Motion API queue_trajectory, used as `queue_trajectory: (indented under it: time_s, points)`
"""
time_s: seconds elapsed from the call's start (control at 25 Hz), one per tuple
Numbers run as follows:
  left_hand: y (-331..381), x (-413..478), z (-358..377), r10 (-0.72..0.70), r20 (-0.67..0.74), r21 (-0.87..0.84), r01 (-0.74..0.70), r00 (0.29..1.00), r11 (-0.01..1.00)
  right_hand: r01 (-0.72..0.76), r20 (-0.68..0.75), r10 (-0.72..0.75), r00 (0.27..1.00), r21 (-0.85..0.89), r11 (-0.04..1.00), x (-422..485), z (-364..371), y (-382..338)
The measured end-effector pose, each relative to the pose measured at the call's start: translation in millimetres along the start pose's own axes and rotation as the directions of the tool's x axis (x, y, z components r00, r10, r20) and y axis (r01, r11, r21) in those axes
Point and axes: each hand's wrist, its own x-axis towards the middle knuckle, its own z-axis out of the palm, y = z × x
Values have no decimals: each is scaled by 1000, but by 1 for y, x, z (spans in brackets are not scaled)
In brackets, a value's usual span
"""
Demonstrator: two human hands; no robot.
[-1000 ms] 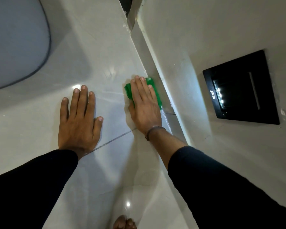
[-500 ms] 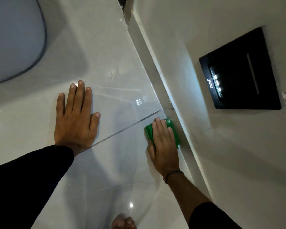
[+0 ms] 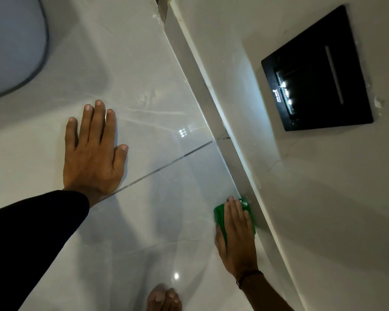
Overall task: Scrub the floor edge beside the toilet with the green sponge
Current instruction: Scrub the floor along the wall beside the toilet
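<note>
The green sponge [image 3: 219,215] lies flat on the glossy pale floor tile, pressed against the grey skirting strip [image 3: 208,90] at the foot of the wall. My right hand [image 3: 236,239] lies flat on top of it, fingers together, covering most of it. My left hand [image 3: 92,149] rests palm down on the tile further left, fingers spread, holding nothing. The white toilet [image 3: 11,43] fills the top left corner.
A black glossy panel [image 3: 319,70] with small lights reflected in it sits in the wall at upper right. A dark grout line [image 3: 166,164] crosses the floor between my hands. My bare toes [image 3: 164,297] show at the bottom edge.
My right hand has slid the sponge along the skirting toward me, from beyond the grout line to well on the near side. My left hand stays planted.
</note>
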Motion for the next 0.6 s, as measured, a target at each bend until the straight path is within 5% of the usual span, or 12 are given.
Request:
queue_trajectory:
  time_s: [0.24, 0.4, 0.6]
  points:
    - [0, 1, 2, -9, -4, -8, 9, 1000, 1000, 175, -61, -170, 983, 86, 981, 113, -41, -50]
    - [1, 3, 0, -12, 3, -5, 12, 1000, 1000, 130, -127, -111, 986, 157, 979, 205, -64, -102]
    - [3, 2, -4, -27, 12, -12, 28, 1000, 1000, 122, -81, -114, 990, 108, 987, 147, -44, -72]
